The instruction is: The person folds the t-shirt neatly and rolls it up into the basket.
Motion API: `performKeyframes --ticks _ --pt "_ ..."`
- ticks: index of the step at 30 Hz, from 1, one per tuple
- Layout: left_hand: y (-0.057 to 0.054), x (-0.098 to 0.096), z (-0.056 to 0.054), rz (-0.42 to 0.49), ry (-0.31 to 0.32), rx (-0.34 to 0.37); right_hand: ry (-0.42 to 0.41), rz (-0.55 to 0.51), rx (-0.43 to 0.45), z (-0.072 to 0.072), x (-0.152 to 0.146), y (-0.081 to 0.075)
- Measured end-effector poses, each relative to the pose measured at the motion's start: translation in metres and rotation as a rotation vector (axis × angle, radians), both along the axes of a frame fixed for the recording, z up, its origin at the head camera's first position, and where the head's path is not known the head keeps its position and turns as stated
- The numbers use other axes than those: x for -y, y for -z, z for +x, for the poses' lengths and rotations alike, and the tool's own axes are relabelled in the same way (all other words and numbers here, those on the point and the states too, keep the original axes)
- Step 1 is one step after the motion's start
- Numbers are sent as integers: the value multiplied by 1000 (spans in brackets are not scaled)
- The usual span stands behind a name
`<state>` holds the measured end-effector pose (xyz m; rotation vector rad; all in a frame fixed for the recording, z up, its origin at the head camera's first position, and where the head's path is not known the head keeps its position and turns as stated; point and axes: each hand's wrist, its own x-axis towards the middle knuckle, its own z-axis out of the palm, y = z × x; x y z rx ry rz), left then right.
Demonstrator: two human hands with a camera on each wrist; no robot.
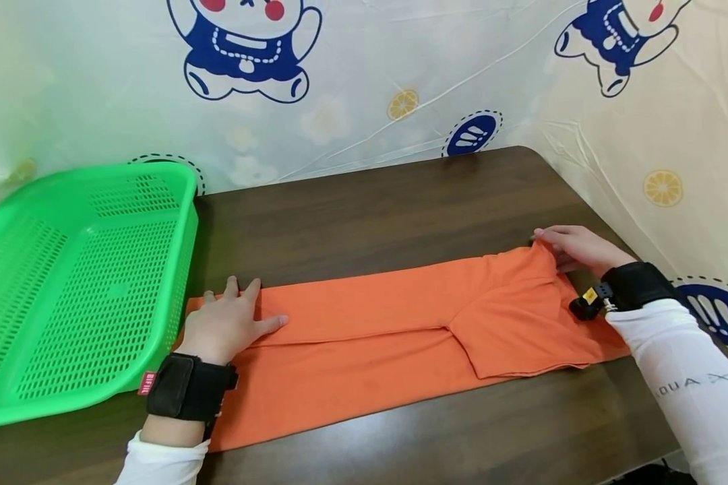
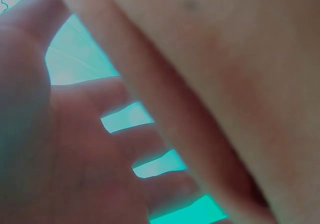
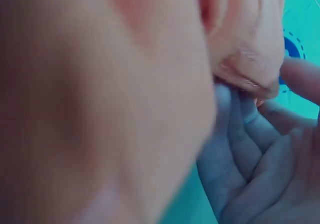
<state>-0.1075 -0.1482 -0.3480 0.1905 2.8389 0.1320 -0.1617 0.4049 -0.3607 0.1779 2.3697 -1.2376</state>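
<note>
An orange T-shirt [image 1: 364, 364] lies folded lengthwise in a long strip, one sleeve [image 1: 509, 330] laid slantwise over its right part. My left hand [image 1: 227, 327] rests on the strip's left end with fingers spread over the far edge; the left wrist view shows its palm [image 2: 75, 149] beside blurred cloth [image 2: 240, 74]. At the right end, my right hand [image 1: 582, 248] pinches the far edge and lifts it a little into a peak. Close up in the right wrist view, the shirt's gathered cloth [image 3: 245, 49] meets curled fingers [image 3: 240, 139].
A green plastic basket [image 1: 182, 269] with perforated walls stands at the left, close to my left hand. Beneath everything is a dark wooden table [image 1: 364, 222]. A pale printed sheet [image 1: 364, 81] hangs along the back and right edges.
</note>
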Motion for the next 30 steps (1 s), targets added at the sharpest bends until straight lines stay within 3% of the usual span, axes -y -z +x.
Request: performKeyframes --ticks 2,10,13,15,21,23,25,30 --pt "0 0 1 -4 -1 1 3 -26 -2 -2 0 3" --pt "1 -1 -1 -14 18 -21 183 -234 -28 2 -15 8" --pt "1 -2 -1 -19 11 -10 203 -236 -45 1 -17 11" --pt "1 -2 -1 -22 6 -3 194 -136 -101 -1 -14 13" --pt "4 -4 -1 -29 8 -5 142 396 -392 1 7 3" --pt "4 -4 -1 -29 14 -18 108 490 -453 6 13 -2" --pt "4 -4 -1 -27 18 -32 77 559 -469 12 18 -5" --pt "3 -2 -2 -20 15 -33 -24 582 -352 17 22 -3"
